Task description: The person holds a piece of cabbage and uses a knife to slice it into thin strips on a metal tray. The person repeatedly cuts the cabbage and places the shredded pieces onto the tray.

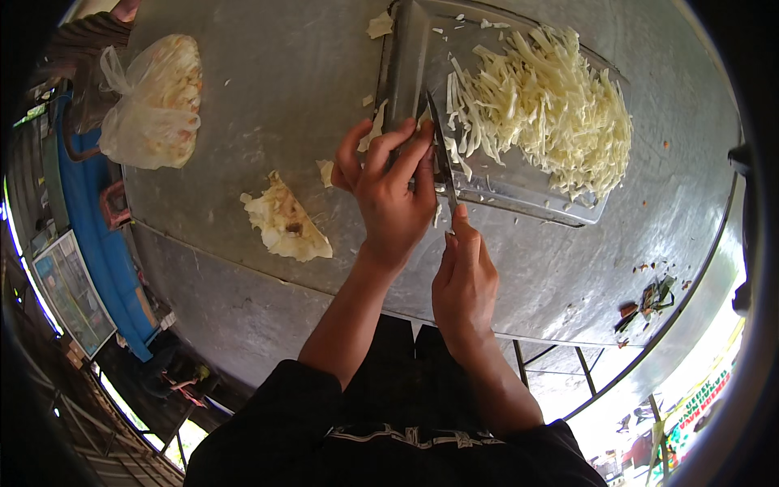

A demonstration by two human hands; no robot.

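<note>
My right hand [467,274] grips the handle of a knife [443,149], whose blade points away from me over the near left part of a metal tray [523,210]. Just left of the blade, my left hand [392,182] rests with bent, spread fingertips on a pale piece of cabbage [424,117] at the tray's rim; most of that piece is hidden by the fingers. A large heap of shredded cabbage [541,109] covers the tray's right part, with loose shreds beside the blade.
A cabbage core piece [287,220] and scraps lie on the metal table [274,109]. Further left stands a tied plastic bag [155,103] of pale and orange pieces. Dark debris [648,304] lies near the right edge. Another person's sleeve [88,39] shows at the upper left.
</note>
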